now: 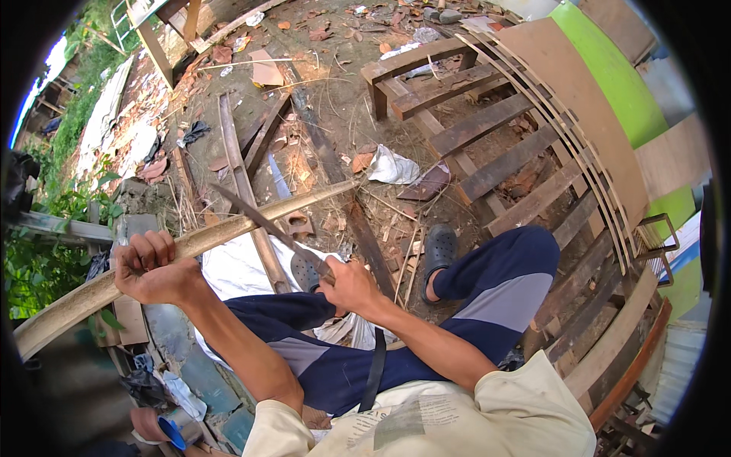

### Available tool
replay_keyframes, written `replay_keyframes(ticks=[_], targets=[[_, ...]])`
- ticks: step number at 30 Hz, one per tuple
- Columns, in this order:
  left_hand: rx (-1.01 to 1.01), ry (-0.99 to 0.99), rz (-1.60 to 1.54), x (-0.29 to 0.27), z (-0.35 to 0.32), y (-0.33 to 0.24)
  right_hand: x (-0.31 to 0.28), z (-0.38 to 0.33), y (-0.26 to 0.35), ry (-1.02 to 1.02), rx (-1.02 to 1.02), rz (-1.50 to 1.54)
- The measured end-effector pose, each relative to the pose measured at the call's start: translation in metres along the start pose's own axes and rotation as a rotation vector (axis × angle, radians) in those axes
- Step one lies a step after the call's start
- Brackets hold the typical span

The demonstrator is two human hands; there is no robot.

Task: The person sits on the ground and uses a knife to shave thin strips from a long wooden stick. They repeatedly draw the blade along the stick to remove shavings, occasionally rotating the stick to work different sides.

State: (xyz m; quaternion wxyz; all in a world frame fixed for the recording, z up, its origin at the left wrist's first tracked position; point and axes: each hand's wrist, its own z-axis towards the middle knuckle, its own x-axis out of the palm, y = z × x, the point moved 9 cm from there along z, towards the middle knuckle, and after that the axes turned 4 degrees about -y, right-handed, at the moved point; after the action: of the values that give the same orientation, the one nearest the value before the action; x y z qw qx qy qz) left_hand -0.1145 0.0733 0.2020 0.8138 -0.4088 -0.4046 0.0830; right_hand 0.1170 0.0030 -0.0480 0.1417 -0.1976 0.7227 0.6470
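My left hand (156,270) is closed around a long split bamboo strip (217,233), pale on its inner face. The strip slants from the lower left up to a tapered end (343,187) near the middle. My right hand (352,288) grips a long dark-bladed knife (268,227) by its handle, which the fingers mostly hide. Its blade points up and left, crossing over the bamboo beyond my left hand. From this view I cannot tell whether the edge touches the strip. Below the crossing, white cloth (236,266) lies by my legs.
To the right stands a slatted wooden frame (487,133), with long thin strips (586,152) curving along it. Another split length (242,167) lies on the ground ahead, beside dark planks (312,129). A blue blade-like piece (278,177) and a white plastic bag (393,165) lie among wood chips.
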Motion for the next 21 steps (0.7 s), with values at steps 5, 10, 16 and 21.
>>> replay_keyframes(ticks=[5,10,16,21], targets=[[0.002,0.041,0.021,-0.002,-0.002,0.002,0.011,0.021,-0.09,-0.082,0.229,-0.039],[0.002,0.011,0.008,-0.014,-0.001,0.0,0.0,0.014,-0.045,-0.025,0.166,0.027],[-0.004,0.089,-0.012,0.0,-0.004,0.0,0.004,0.007,0.006,-0.03,-0.035,0.05],[-0.014,0.053,-0.067,-0.007,-0.004,-0.001,0.006,0.018,-0.1,-0.089,0.262,-0.068]])
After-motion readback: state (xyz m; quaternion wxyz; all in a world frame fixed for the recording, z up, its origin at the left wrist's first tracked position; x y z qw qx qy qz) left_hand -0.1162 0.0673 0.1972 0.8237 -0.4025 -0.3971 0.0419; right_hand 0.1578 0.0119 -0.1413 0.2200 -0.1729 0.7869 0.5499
